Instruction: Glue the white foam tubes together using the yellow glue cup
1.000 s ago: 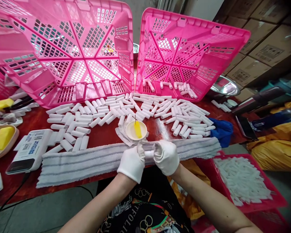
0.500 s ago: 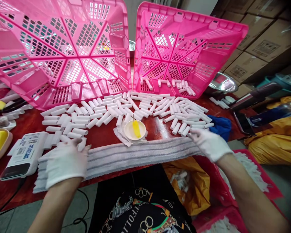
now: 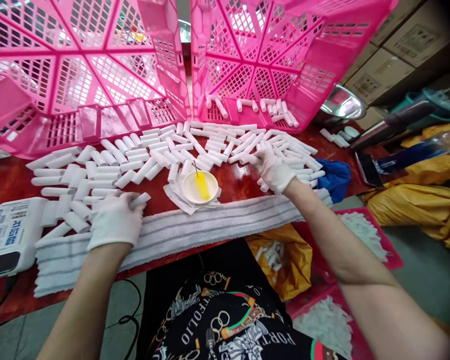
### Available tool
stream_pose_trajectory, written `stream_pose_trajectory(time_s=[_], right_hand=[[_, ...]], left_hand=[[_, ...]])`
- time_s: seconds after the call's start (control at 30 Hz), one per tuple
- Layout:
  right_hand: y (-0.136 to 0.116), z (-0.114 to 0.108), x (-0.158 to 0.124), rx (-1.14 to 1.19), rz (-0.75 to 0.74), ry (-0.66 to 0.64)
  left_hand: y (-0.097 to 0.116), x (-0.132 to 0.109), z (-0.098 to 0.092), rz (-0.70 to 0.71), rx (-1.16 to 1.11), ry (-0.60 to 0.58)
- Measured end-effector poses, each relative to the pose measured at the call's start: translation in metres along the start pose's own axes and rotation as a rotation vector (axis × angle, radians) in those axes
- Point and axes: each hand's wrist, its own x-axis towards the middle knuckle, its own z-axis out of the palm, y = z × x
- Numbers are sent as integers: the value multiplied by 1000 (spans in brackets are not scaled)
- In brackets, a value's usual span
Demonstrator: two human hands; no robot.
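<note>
Short white tubes [image 3: 114, 176] lie in a loose heap across the red table. My left hand [image 3: 116, 220], in a white glove, is at the heap's left front and pinches one white tube [image 3: 140, 200] between thumb and fingers. My right hand [image 3: 274, 169], gloved too, is closed at the fingertips around a white tube [image 3: 249, 159] on the right part of the heap; the glove partly covers it. Between my hands is a small white dish [image 3: 189, 189] with a yellow piece [image 3: 202, 186] and a thin dark stick in it. A striped towel [image 3: 210, 218] runs along the table's front edge.
Two pink baskets [image 3: 187, 95] stand tipped on their sides behind the heap, with a few tubes in the right one. A white device [image 3: 17, 230] sits at left, a blue cloth [image 3: 334, 179] at right. Below are a yellow sack [image 3: 296, 270] and pink crates [image 3: 393, 250] of white pieces.
My right hand has moved left and farther into the heap, onto the tubes. The left hand now has a tube sticking out from its fingers. The view has shifted slightly.
</note>
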Motion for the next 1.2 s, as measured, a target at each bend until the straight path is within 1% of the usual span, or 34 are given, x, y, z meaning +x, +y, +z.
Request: stream_pose_trajectory(time_s=[0.03,0.1,0.17,0.2,0.23,0.3,0.37,0.43,0.5,0.57,0.7,0.73,0.9,1.0,1.1,1.13,1.2], right_hand=[[-10,5,-4,92,-20,-44],[-33,21,-14,327,-36,-188],[-52,42,-19,532,17,-335],[-58,52,-19,602,63,-372],[-62,62,-16,644,107,-377],[-62,79,-7,643,149,-313],[-55,89,1,575,101,-231],[-47,93,2,511,7,-179],[-41,93,-3,453,-90,-140],[-38,94,-11,415,-139,-100],[-42,96,-19,438,-62,-120],[-43,96,-18,421,-64,-125],[-47,88,-17,160,-182,-190],[-52,86,-22,205,-144,-123],[-56,90,-28,310,-69,-143],[-55,92,-29,313,-81,-146],[-53,94,-32,236,-171,-128]], left_hand=[[5,2,1,6,-102,0],[17,5,3,10,-340,-8],[29,10,7,39,-559,-28],[34,12,10,58,-635,-31],[39,14,12,74,-689,-33],[47,18,17,90,-727,-46],[52,21,20,90,-706,-68],[55,22,23,78,-654,-82],[57,23,25,56,-605,-82],[58,23,26,41,-584,-92],[61,24,27,35,-546,-112],[61,24,27,36,-533,-115],[64,23,26,26,-529,-128],[65,23,25,17,-531,-139],[66,23,23,15,-534,-142],[66,23,23,14,-536,-142],[66,23,23,13,-540,-145]])
